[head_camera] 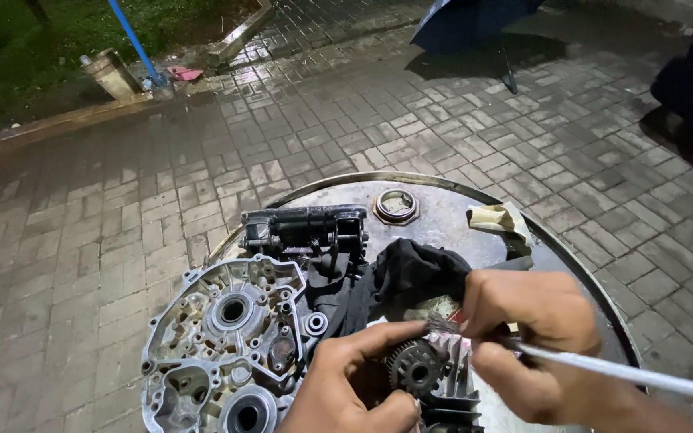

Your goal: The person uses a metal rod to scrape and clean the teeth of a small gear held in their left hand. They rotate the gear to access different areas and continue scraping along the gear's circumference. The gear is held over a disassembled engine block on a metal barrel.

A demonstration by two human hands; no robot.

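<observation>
While the camera looks down over the work, the left hand (354, 385) sits at six o'clock, its grip curled round a small dark gear (415, 370), thumb on the near side and forefinger stretched over the top, so the gear is pinched firmly at the bottom centre of the view. Just at four o'clock the right hand (535, 337) has its grip shut tight on a thin white-handled brush (603, 367), the handle running off toward three o'clock and the dark bristles meeting the gear's upper edge. Under the gear, a finned metal part (452, 377) peeks out, touching it. Over at eight o'clock lies a big grey engine case half (222, 349), open side up, bearing holes showing, just beside the left hand. Behind the hands, a black cloth (399, 277) is bunched at the centre. Further out at eleven o'clock rests a black oily mechanical part (306, 228), touching the case's far edge. All of it sits on a round metal drum top serving as the bench (443, 220), with a bung cap (395, 205) at twelve o'clock and a crumpled scrap of tape (497, 218) at one o'clock. Beyond, wet paving bricks (122, 184) spread out, with a blue umbrella (467, 20) far off at twelve.
</observation>
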